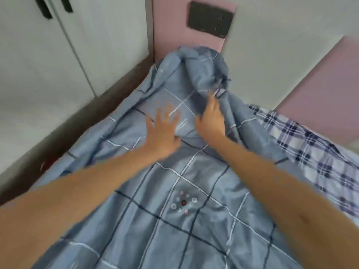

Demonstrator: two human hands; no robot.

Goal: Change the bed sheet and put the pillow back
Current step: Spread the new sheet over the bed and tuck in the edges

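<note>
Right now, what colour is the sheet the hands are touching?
The sheet is grey-blue with white and navy grid lines, clearest in the head view.

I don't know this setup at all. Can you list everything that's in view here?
blue sheet: one, grey-blue with white and dark check lines, spread over the bed, bunched at the far corner
flower motif: one, pale flowers round a red centre, on the blue sheet
plaid sheet: one, white with navy plaid, right, partly under the blue sheet
pink panels: two, behind the bunched corner and at far right
dark plate: one, dark grey, on the top pink panel
wardrobe doors: two, white with black handles, left
left hand: one, fingers spread, over the blue sheet
right hand: one, grips the bunched blue sheet
</note>
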